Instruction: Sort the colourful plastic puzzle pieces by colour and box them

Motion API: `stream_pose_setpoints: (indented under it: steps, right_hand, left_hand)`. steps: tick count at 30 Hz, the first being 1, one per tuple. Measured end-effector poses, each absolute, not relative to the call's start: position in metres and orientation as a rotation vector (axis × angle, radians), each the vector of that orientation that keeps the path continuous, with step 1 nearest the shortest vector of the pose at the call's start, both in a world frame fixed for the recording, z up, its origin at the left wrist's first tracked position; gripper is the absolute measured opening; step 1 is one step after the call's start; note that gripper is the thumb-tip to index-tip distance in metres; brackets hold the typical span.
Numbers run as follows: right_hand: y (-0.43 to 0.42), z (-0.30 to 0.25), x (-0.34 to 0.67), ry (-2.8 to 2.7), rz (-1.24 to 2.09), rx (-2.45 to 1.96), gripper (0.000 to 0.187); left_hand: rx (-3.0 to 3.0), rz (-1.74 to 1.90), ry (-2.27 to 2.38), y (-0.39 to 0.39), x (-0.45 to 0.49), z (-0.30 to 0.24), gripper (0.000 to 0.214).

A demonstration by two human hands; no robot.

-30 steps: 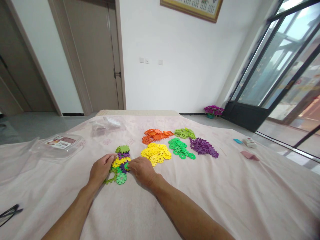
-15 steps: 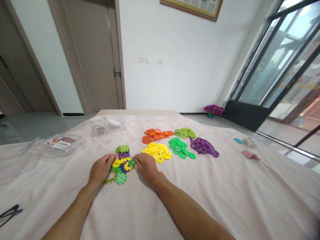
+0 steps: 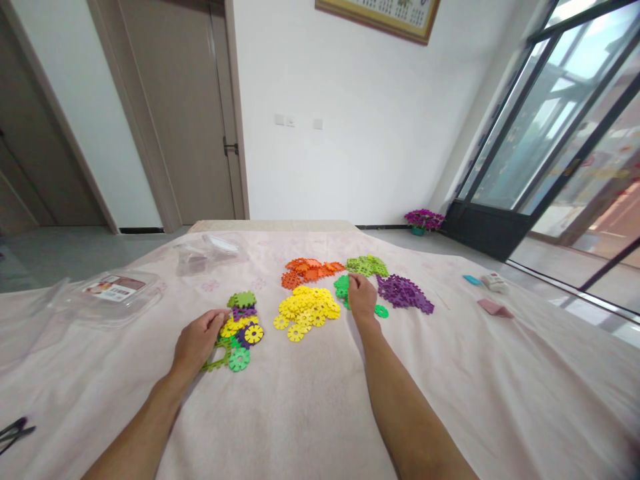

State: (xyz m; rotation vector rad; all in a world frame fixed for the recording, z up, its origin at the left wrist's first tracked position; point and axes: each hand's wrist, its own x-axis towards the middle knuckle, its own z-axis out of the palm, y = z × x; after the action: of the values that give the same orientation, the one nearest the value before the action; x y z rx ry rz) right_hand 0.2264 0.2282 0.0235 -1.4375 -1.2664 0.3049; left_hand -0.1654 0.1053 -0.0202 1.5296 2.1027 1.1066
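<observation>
My left hand [image 3: 199, 339] is closed, its fingertips pinching the left edge of a flat assembly of interlocking plastic discs [image 3: 237, 327]. Light green, purple, yellow and green discs make up that assembly, which lies on the cloth. Over the green disc pile [image 3: 342, 287] is my right hand [image 3: 363, 297], with its fingers bent together. Whatever is between those fingertips is hidden. To the left of this hand spreads the yellow disc pile [image 3: 310, 307], and to its right the purple disc pile [image 3: 404, 292].
Orange [image 3: 309, 271] and light green pieces [image 3: 367, 265] are heaped farther back. Clear plastic boxes [image 3: 145, 283] stand on the left of the pink cloth [image 3: 300, 413]. Black-framed glasses [image 3: 15, 432] lie at the left edge. Small items, including a blue one [image 3: 471, 280], lie at the right.
My right hand has moved from the assembly rightward to the green pile. The green disc at the assembly's right edge is gone from there. My left hand stays at the assembly.
</observation>
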Motion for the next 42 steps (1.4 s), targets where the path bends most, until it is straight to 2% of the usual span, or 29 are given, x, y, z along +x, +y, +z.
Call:
stream_pose_setpoints:
  steps: [4, 7, 17, 22, 27, 33, 42]
  right_hand:
    - [0.227, 0.025, 0.251, -1.132, 0.202, -1.520, 0.014]
    - [0.225, 0.027, 0.241, -1.192, 0.174, -1.415, 0.013]
    - [0.154, 0.022, 0.105, -2.370, 0.200, -0.891, 0.018]
    - [0.131, 0.013, 0.079, -2.634, 0.089, -0.750, 0.037]
    - [0.137, 0.006, 0.079, -2.670, 0.067, -0.712, 0.024]
    - [0.134, 0.007, 0.084, -2.633, 0.028, -0.700, 0.019]
    - [0.164, 0.002, 0.113, -2.003, 0.109, -1.194, 0.023]
  left_hand:
    - [1.533, 1.102, 2.101, 0.105, -0.164, -0.020, 0.044]
    - [1.535, 1.099, 2.112, 0.105, -0.164, -0.019, 0.043]
    - [1.529, 1.093, 2.125, 0.103, -0.162, -0.015, 0.044]
    - [1.544, 1.112, 2.107, 0.105, -0.163, -0.019, 0.043]
    - [1.536, 1.100, 2.124, 0.105, -0.163, -0.018, 0.043]
    - [1.548, 1.082, 2.131, 0.104, -0.162, -0.016, 0.042]
    - [1.548, 1.087, 2.134, 0.103, -0.162, -0.015, 0.041]
